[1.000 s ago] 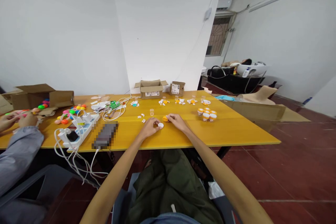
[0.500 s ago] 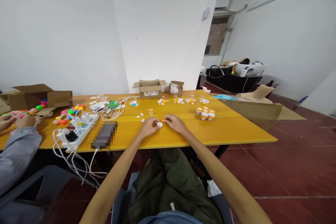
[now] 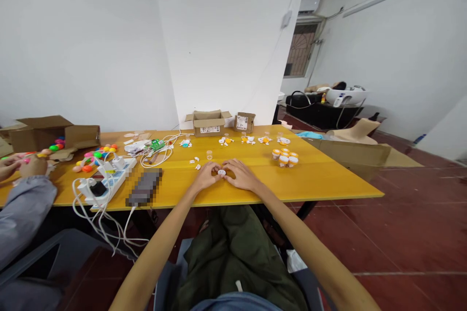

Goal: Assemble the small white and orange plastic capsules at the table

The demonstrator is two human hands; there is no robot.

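Note:
Both my hands rest on the yellow table point(image 3: 321, 182), fingertips meeting around a small white round cap point(image 3: 221, 172). My left hand point(image 3: 205, 175) pinches the cap from the left. My right hand point(image 3: 240, 174) closes on it from the right; an orange piece it held earlier is hidden under its fingers. A small clear cup point(image 3: 209, 154) stands just beyond my hands. A cluster of several orange-and-white capped pots point(image 3: 285, 157) stands to the right.
Small white and orange parts point(image 3: 248, 140) lie in a row near two open cardboard boxes point(image 3: 207, 123). A power strip with white cables point(image 3: 105, 180) and a dark phone point(image 3: 144, 188) lie left. Another person's hands point(image 3: 22, 165) work by coloured balls point(image 3: 97, 155) and a box point(image 3: 51, 133).
My right hand has moved left with the orange piece and joined my left hand over the white cap; the orange piece no longer shows.

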